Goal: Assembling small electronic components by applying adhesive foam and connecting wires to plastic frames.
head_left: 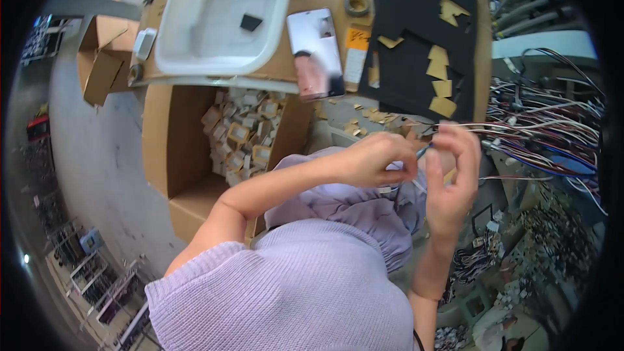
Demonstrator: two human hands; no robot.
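Note:
My left hand (382, 160) is curled in front of my lap, thumb and fingers pressed together. What it pinches is too small and blurred to make out. Close beside it, my right hand (453, 182) is raised with bent fingers and the thumb apart from them. A thin bluish-green piece (424, 150) shows in the gap between the hands; I cannot tell which hand touches it. Just beyond my right fingertips, a bundle of thin wires (520, 131) in white, brown, red and blue runs off to the right.
An open cardboard box (185, 146) with many small pale pieces stands left. On the table ahead are a white tub (195, 62), a phone (316, 52), a tape roll (356, 4) and a black sheet (416, 6) with yellow-brown scraps. More wire piles lie at lower right.

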